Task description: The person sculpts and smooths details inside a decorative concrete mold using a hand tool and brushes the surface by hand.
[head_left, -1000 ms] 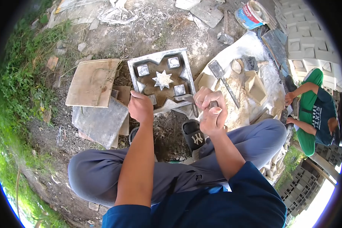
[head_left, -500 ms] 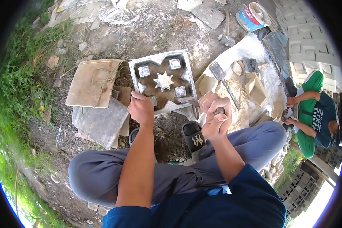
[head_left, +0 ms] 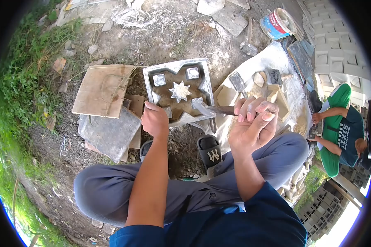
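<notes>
In the head view, a square grey mould (head_left: 178,66) stands in front of me, with a star-shaped piece (head_left: 179,91) at its centre and raised square blocks near its corners. My left hand (head_left: 154,119) is closed on the mould's near left side. My right hand (head_left: 253,127) grips the handle of a flat-bladed scraper (head_left: 221,110). The blade overlaps the block by the near right corner; whether it touches cannot be made out. A metal handle (head_left: 212,125) sticks out from the mould's near right corner.
Left of the mould lie a brown board (head_left: 103,88) and grey slabs (head_left: 111,131). On the right, a white sheet (head_left: 272,57) bears a trowel (head_left: 237,81), powder and broken pieces. Beyond are a hammer (head_left: 248,48) and paint bucket (head_left: 274,26). Another person (head_left: 344,127) sits at far right.
My right hand has moved right and turned, so the scraper's handle now shows lengthwise and its blade lies over the corner block. My left hand keeps its hold on the mould.
</notes>
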Demonstrator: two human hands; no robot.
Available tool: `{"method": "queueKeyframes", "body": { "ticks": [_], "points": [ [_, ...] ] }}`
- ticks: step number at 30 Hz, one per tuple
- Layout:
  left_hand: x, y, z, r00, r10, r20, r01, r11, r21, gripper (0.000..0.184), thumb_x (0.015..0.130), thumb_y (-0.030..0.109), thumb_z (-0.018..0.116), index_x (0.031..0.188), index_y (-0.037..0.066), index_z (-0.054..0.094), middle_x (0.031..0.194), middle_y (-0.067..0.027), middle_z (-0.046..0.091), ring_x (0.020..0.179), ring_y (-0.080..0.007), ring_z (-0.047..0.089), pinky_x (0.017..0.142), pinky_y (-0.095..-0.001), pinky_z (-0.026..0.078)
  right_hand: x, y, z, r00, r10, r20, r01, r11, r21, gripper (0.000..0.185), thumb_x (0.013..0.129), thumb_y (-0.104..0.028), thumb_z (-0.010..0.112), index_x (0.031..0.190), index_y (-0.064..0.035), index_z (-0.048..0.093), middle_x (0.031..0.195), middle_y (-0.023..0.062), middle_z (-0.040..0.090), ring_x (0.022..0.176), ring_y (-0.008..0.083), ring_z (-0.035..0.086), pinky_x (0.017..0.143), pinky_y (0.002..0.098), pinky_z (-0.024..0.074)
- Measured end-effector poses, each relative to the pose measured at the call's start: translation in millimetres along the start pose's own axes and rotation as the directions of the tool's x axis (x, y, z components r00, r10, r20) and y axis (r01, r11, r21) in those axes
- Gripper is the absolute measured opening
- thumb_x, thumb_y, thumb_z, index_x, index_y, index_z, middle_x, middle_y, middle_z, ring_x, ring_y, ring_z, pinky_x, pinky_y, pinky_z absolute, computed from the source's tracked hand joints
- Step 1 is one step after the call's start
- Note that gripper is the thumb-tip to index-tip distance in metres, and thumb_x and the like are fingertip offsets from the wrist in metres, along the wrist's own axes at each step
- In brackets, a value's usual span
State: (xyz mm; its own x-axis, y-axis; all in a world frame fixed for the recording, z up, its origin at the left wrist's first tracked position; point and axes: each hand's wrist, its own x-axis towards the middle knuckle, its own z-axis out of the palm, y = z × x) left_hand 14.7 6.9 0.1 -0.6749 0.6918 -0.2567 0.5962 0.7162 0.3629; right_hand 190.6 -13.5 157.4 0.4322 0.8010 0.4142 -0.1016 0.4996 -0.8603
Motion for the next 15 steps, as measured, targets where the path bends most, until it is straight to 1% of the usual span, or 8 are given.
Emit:
{"method": "queueKeyframes", "body": {
  "ticks": [1,4,5,7,9,11,14,15],
  "points": [
    [0.2,0.3,-0.1,1.000,0.000,-0.001,0.000,1.000,-0.002,0.060,0.106,0.037,0.028,0.092,0.001,0.073,0.087,-0.0262,0.071,0.082,-0.0508,0.067,0.073,-0.0604,0.055,-0.9,3.9,2.8,1.000,-0.016,-0.007,0.016,0.999,0.032,0.023,0.108,-0.026,0.053,0.101,-0.0047,0.047,0.076,0.0028,0.044,0.066,0.0117,0.041,0.064,0.0302,0.0404],
    [0.2,-0.6,-0.1,1.000,-0.001,-0.006,0.001,1.000,-0.019,0.060,0.106,0.038,0.028,0.093,0.001,0.073,0.088,-0.0261,0.071,0.083,-0.0506,0.067,0.073,-0.0604,0.055,-4.7,12.2,15.9,0.999,-0.044,-0.014,0.044,0.999,-0.006,0.022,0.108,-0.025,0.052,0.102,-0.0037,0.049,0.079,0.0029,0.046,0.069,0.0118,0.040,0.066,0.0307,0.0399],
    [0.6,-1.2,-0.4,1.000,0.003,-0.002,-0.003,1.000,-0.018,0.060,0.106,0.038,0.028,0.093,0.001,0.073,0.088,-0.0260,0.071,0.083,-0.0504,0.067,0.073,-0.0601,0.055,-4.9,12.6,18.0,0.998,-0.057,0.021,0.057,0.998,0.002,0.023,0.108,-0.023,0.053,0.106,-0.0006,0.052,0.081,0.0026,0.047,0.071,0.0118,0.041,0.066,0.0308,0.0397],
    [1.3,-1.1,-2.3,1.000,0.005,0.002,-0.005,1.000,-0.019,0.059,0.106,0.037,0.028,0.092,0.001,0.073,0.089,-0.0259,0.071,0.083,-0.0502,0.067,0.073,-0.0597,0.055,-6.4,12.5,20.0,0.998,-0.047,0.037,0.047,0.999,-0.011,0.026,0.108,-0.025,0.051,0.111,0.0013,0.053,0.082,0.0025,0.046,0.073,0.0120,0.041,0.068,0.0312,0.0403],
    [2.3,-1.1,-4.1,0.998,-0.015,0.068,0.020,0.997,-0.073,0.066,0.107,0.043,0.025,0.095,-0.001,0.073,0.093,-0.0294,0.071,0.092,-0.0526,0.066,0.082,-0.0610,0.053,-7.6,11.4,25.1,0.998,-0.037,0.056,0.038,0.999,-0.022,0.030,0.109,-0.026,0.050,0.115,0.0032,0.054,0.083,0.0025,0.046,0.075,0.0122,0.042,0.070,0.0315,0.0408],
    [2.7,-0.7,-5.2,0.998,-0.009,0.063,0.014,0.996,-0.087,0.066,0.107,0.042,0.025,0.095,-0.001,0.073,0.093,-0.0294,0.070,0.092,-0.0526,0.066,0.082,-0.0610,0.053,-6.5,8.2,33.5,1.000,-0.013,-0.006,0.013,1.000,-0.006,0.040,0.110,-0.030,0.047,0.124,0.0063,0.053,0.086,0.0028,0.046,0.079,0.0126,0.043,0.075,0.0322,0.0416],
    [-0.8,-0.4,-7.7,0.998,-0.003,0.069,0.010,0.995,-0.100,0.065,0.107,0.042,0.025,0.095,0.000,0.073,0.092,-0.0294,0.070,0.091,-0.0526,0.066,0.082,-0.0611,0.053,-9.4,8.3,35.6,0.998,0.028,0.063,-0.024,0.998,-0.066,0.044,0.110,-0.033,0.044,0.128,0.0065,0.053,0.088,0.0034,0.046,0.082,0.0129,0.043,0.079,0.0329,0.0419],
    [-0.6,0.7,-9.0,0.997,-0.001,0.074,0.009,0.995,-0.100,0.064,0.107,0.041,0.025,0.095,0.000,0.073,0.092,-0.0294,0.070,0.091,-0.0526,0.066,0.081,-0.0613,0.053,-10.8,11.0,34.7,0.998,0.007,0.066,-0.004,0.999,-0.054,0.041,0.110,-0.031,0.045,0.125,0.0062,0.053,0.088,0.0038,0.046,0.081,0.0132,0.044,0.079,0.0330,0.0428]
  ]
}}
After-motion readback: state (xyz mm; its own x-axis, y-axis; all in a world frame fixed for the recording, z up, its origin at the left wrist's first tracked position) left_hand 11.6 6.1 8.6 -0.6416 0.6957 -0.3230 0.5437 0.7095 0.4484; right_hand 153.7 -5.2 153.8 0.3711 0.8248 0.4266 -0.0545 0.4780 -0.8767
